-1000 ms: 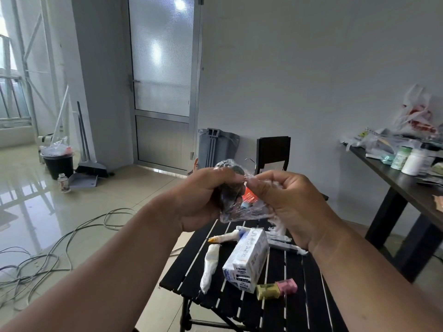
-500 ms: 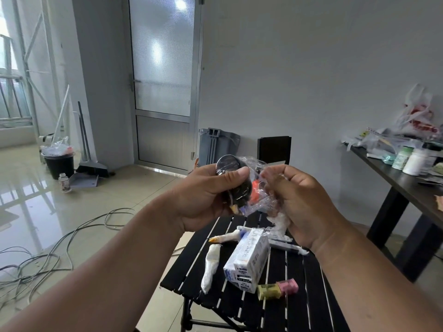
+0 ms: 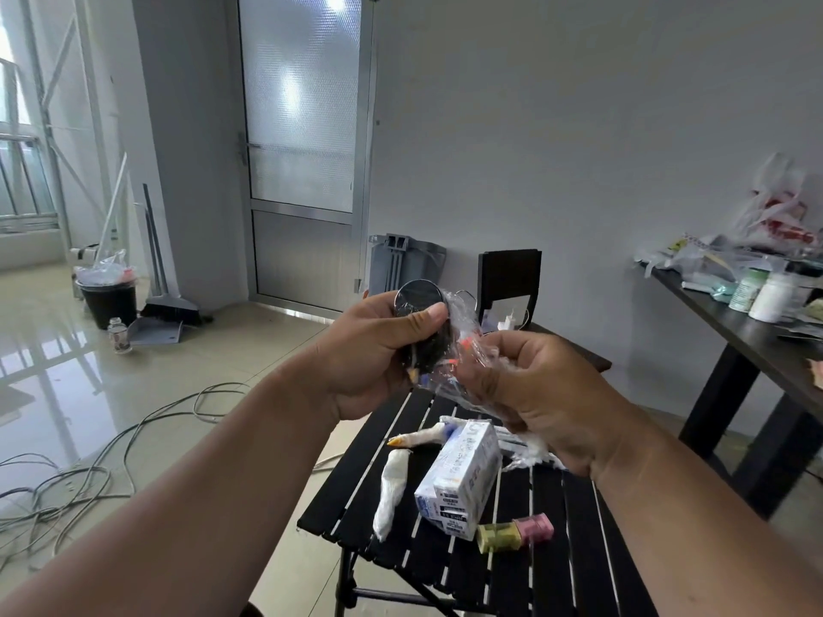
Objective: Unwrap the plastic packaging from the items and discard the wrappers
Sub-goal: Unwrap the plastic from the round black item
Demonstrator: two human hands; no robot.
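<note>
Above the slatted tabletop (image 3: pixel 579 527), we were unwrapping.
Left hand (image 3: pixel 378 354) gripped the hard round tin (image 3: pixel 416 300); right hand (image 3: pixel 525 385) fingers pinched its thin, slippery wrapper (image 3: pixel 463 349).

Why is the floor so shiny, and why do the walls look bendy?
Head view: daylight from the window side reflects off the glossy floor tiles; bright spots glare on the frosted door; the wide-angle lens bends edges near the frame's sides.
</note>
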